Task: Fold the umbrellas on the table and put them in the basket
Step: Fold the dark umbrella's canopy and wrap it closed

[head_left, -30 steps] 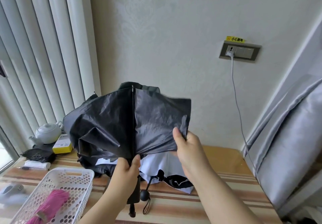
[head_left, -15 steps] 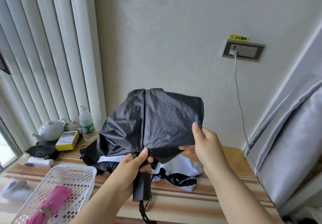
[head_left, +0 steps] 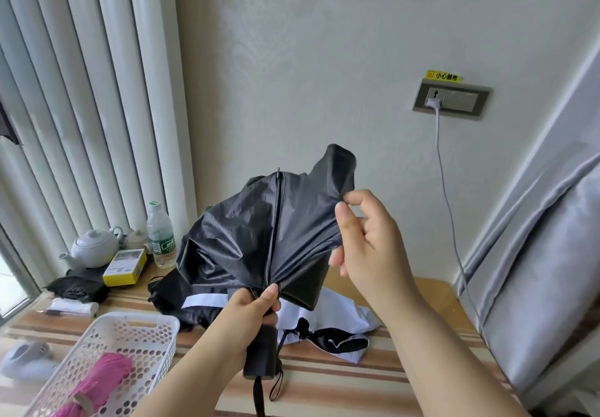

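Note:
A collapsed black umbrella (head_left: pixel 246 238) is held upright above the table, its canopy loose and crumpled. My left hand (head_left: pixel 251 311) grips its shaft just above the black handle, whose strap hangs down. My right hand (head_left: pixel 367 248) pinches a flap of the canopy at its upper right edge between thumb and forefinger. Behind it on the striped table (head_left: pixel 357 381) lies a black-and-white umbrella (head_left: pixel 328 325), unfolded and slack. A white perforated basket (head_left: pixel 107 351) stands at the lower left with a folded pink umbrella (head_left: pixel 97 384) inside.
At the back left of the table stand a white teapot (head_left: pixel 94 248), a yellow box (head_left: pixel 125 267), a water bottle (head_left: pixel 160 238) and a black bundle (head_left: pixel 78 286). A white cable (head_left: pixel 444 189) hangs from the wall socket. Grey curtain fabric (head_left: pixel 545 270) fills the right side.
The canopy has been drawn narrower around the shaft. My right hand moved up from the canopy's lower right edge and now pinches a raised flap. The left hand keeps its hold.

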The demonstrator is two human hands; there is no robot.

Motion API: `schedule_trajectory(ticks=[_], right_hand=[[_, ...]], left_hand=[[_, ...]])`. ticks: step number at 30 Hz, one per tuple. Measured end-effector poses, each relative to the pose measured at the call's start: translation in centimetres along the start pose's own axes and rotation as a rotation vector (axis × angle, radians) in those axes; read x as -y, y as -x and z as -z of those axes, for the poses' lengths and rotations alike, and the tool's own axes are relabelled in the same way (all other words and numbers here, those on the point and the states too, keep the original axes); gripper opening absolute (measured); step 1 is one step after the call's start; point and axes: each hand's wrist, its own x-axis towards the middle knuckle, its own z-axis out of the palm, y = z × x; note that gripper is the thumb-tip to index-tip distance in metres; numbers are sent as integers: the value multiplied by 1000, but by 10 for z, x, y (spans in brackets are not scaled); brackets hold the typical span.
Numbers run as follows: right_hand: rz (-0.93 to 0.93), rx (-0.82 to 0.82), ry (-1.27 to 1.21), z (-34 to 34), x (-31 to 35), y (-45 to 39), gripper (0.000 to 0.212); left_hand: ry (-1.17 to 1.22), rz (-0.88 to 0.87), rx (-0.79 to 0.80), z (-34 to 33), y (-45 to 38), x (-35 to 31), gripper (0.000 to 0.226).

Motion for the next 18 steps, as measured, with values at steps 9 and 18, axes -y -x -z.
schedule_trajectory(ticks=[9, 18], right_hand=[[-748, 33, -358, 9, -43, 0, 41], [-555, 129, -858, 0, -41, 19, 46]], left_hand=[[-14, -105, -111, 3, -3, 9, 31], [15, -87, -49, 4, 3, 12, 26]])
